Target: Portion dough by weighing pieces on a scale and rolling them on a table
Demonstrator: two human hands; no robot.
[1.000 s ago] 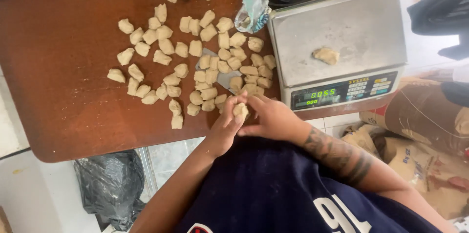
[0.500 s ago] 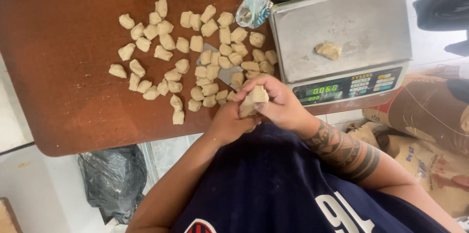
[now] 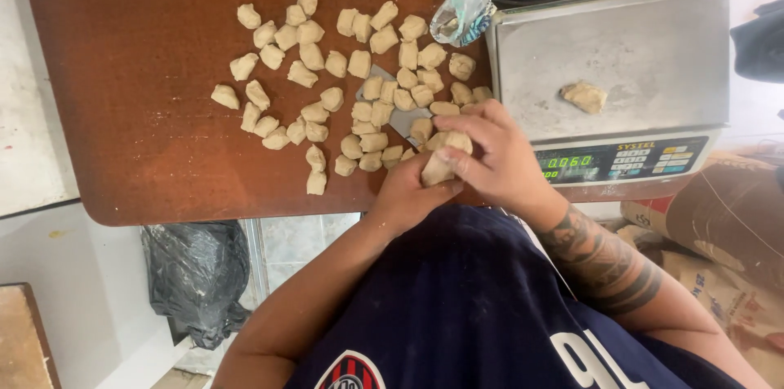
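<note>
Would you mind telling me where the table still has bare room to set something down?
The brown table is bare along its left side and near edge, left of the dough pieces. The scale pan is bare around its one dough lump. It is crowded mid-table, up to both hands.

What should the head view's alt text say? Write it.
Both hands, left hand and right hand, pinch a dough piece at a brown table's edge, beside many cut dough pieces and a scale holding one lump.

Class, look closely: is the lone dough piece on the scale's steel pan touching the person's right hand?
Apart. The head view shows the dough piece lying alone on the scale pan, with bare steel between it and the right hand, which holds another dough lump.
</note>
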